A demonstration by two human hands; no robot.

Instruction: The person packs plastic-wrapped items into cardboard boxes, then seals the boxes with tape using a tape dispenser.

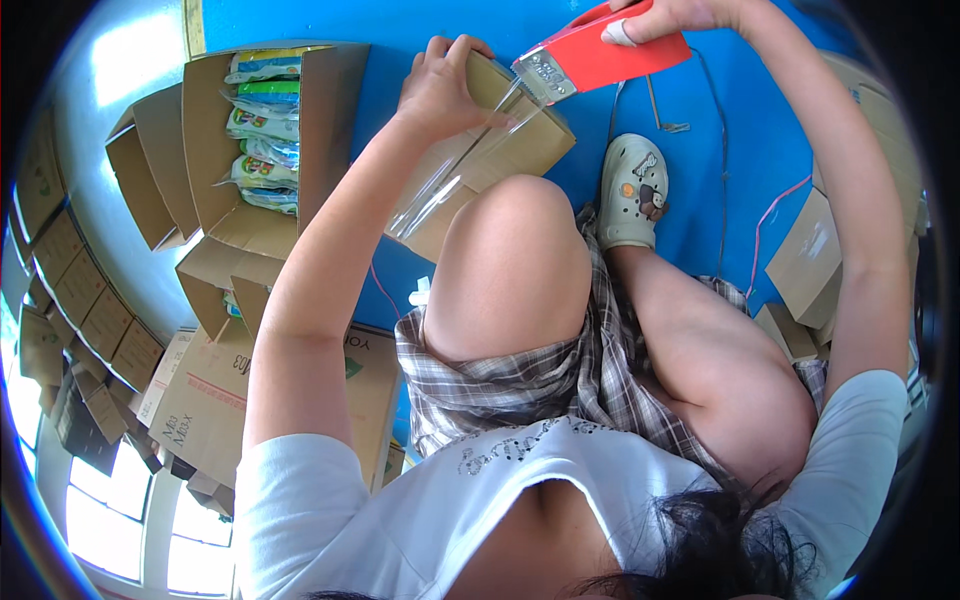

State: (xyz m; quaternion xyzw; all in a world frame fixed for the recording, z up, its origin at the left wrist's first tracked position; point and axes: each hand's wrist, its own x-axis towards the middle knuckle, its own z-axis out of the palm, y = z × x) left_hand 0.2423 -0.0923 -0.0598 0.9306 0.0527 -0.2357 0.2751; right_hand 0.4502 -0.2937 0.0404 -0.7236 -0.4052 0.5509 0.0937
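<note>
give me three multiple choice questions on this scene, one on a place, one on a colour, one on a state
1. Where does the left hand rest?
A. on the small cardboard box
B. on the shoe
C. on the floor

2. What colour is the tape dispenser in the right hand?
A. green
B. red
C. yellow

3. How is the big carton of packets to the left?
A. taped shut
B. flattened
C. open

Answers: 1 A, the fingers lie on the small cardboard box by the knee. 2 B, its body is plainly red. 3 C, its flaps stand apart and the packets show.
</note>
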